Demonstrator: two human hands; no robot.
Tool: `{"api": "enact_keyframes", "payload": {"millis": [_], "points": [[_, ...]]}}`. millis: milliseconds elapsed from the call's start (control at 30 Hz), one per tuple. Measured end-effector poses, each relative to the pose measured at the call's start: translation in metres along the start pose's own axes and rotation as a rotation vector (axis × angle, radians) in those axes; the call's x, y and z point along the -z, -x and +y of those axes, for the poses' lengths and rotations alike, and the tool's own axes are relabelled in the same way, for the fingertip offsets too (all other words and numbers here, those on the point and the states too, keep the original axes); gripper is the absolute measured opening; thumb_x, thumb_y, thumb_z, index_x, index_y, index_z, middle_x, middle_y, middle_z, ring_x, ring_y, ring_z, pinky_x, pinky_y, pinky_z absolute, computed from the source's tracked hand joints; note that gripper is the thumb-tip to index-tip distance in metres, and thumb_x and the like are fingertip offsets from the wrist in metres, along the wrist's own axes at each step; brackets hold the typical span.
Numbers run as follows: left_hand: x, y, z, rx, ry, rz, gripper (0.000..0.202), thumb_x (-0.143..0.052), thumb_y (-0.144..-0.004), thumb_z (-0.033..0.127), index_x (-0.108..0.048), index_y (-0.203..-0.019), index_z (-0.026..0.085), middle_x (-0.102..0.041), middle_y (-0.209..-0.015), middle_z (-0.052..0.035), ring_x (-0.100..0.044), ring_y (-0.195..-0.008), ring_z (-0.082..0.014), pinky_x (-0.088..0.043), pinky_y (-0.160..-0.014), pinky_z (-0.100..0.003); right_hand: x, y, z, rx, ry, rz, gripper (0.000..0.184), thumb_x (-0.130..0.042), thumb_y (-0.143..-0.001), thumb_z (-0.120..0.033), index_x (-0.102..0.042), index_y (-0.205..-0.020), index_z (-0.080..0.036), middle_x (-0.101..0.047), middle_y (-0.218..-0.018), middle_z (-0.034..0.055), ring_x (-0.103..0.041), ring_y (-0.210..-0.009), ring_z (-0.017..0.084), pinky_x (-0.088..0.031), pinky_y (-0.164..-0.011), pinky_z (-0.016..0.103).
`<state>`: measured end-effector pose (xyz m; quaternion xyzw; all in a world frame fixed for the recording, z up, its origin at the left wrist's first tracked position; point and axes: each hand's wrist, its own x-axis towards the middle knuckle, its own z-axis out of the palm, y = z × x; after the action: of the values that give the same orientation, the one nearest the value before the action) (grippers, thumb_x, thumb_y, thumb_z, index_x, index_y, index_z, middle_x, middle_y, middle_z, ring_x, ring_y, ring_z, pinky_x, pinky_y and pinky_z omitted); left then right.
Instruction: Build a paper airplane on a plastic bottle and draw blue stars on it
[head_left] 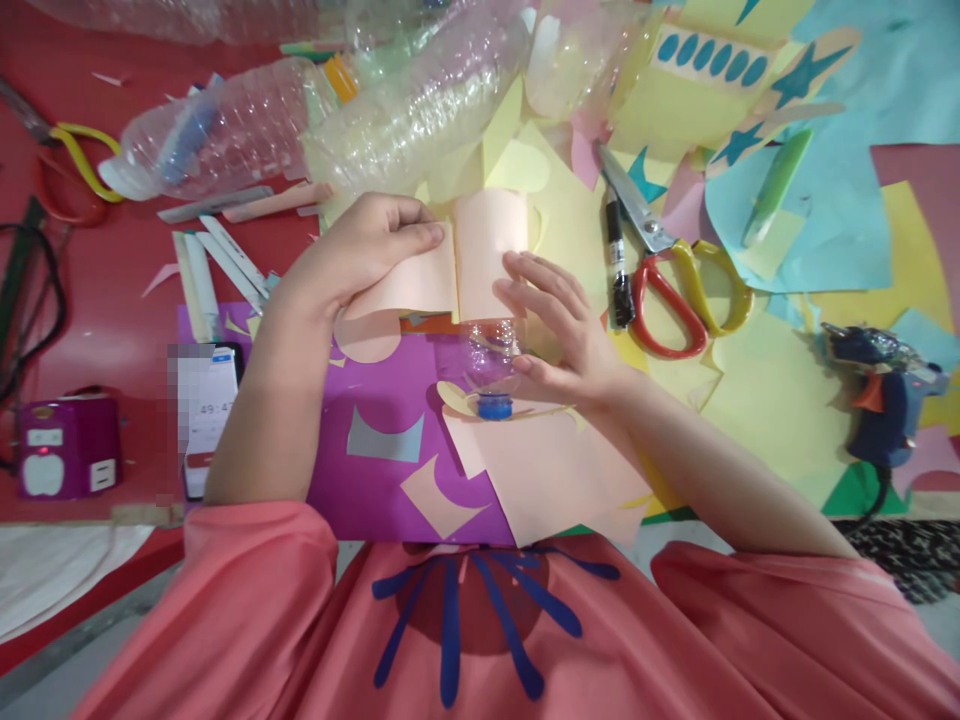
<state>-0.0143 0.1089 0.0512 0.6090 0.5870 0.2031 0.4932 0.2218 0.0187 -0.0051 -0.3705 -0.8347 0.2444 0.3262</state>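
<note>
A small clear plastic bottle (486, 355) with a blue cap (495, 405) lies with its cap toward me. Peach paper (487, 250) curves around the bottle's body. My left hand (382, 245) pinches the loose flap of this paper between thumb and fingers, left of the bottle. On the other side, my right hand (551, 320) has its fingers apart, with the fingertips resting on the wrapped paper's right edge and the thumb by the bottle's neck. Beneath are a purple sheet (390, 500) and peach paper offcuts (555, 470).
Scissors (667, 260) and a black marker (616, 260) lie to the right, with a glue gun (885, 400) farther out. Large clear bottles (240, 125) lie across the back. At left are a phone (214, 410), a purple box-shaped device (69, 445) and other scissors (71, 165).
</note>
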Motion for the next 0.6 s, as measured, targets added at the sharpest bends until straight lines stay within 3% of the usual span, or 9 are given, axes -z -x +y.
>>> {"api": "enact_keyframes", "payload": {"millis": [300, 600], "points": [[-0.0024, 0.0066, 0.0047, -0.032, -0.054, -0.003, 0.017, -0.062, -0.093, 0.016, -0.065, -0.077, 0.009, -0.054, -0.063, 0.0044, -0.046, -0.058, -0.0059, -0.046, -0.076, -0.026, -0.0036, 0.0009, 0.0026, 0.104, -0.007, 0.073, 0.064, -0.045, -0.091, -0.059, -0.043, -0.147, -0.029, -0.046, -0.153, 0.007, -0.039, -0.145, 0.03, -0.036, -0.118, 0.058], [-0.0036, 0.0064, 0.0034, -0.053, -0.066, -0.02, 0.02, -0.061, -0.093, 0.023, -0.062, -0.077, 0.011, -0.052, -0.066, 0.0032, -0.045, -0.061, -0.0075, -0.05, -0.081, -0.033, -0.0019, 0.0012, 0.0029, 0.053, 0.002, 0.019, 0.065, -0.043, -0.09, -0.061, -0.044, -0.146, -0.029, -0.045, -0.153, 0.0065, -0.037, -0.146, 0.03, -0.035, -0.119, 0.059]]}}
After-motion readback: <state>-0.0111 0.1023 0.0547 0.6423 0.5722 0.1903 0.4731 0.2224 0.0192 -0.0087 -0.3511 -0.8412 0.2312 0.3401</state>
